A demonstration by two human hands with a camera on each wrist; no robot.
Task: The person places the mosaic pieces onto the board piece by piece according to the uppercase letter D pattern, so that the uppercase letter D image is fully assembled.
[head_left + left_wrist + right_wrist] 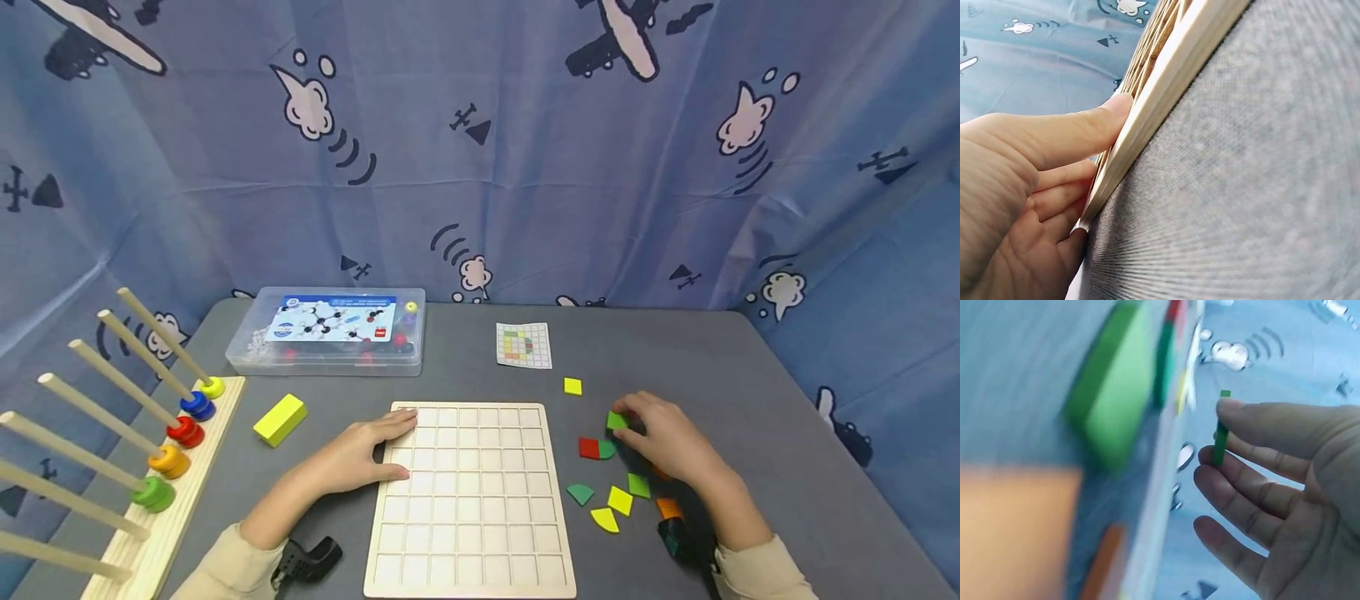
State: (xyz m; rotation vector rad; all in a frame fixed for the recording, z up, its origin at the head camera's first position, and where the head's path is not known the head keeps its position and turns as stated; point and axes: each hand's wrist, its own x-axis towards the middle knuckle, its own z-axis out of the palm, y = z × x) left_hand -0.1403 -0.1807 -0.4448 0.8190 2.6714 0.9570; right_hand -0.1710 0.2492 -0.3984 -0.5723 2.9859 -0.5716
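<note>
A pale wooden grid board (471,500) lies flat on the grey table. My left hand (367,454) rests at its upper left edge, thumb and fingertips spread and touching the frame; the left wrist view shows the thumb (1100,125) on the rim. To the right of the board, my right hand (667,437) pinches a thin green square tile (1221,440) between thumb and fingers, raised off the table. Close by it lie a red square tile (588,448), a green quarter-round tile (606,450), another green tile (638,486) and an orange tile (669,507).
Yellow tiles (619,500) lie right of the board, one (572,386) farther back. A printed pattern card (523,346) is beyond the board. At left stand a peg rack with coloured rings (172,461), a yellow block (281,420) and a clear plastic case (330,333).
</note>
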